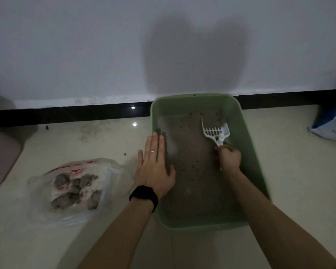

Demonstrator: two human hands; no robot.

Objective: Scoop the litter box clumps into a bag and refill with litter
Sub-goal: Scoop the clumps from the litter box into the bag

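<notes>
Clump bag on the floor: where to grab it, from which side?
Pinch the bag by the bunched, empty film at its edge nearest the box, coming from above. The clumps lie heaped mid-bag, so that edge is slack. Where its mouth lies, I cannot tell.

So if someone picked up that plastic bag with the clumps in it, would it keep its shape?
Probably not. The plastic bag looks thin and crumpled and lies slack on the floor, so it would likely sag when lifted. The grey clumps piled inside would probably slide to the bottom and give it noticeable weight.
</notes>
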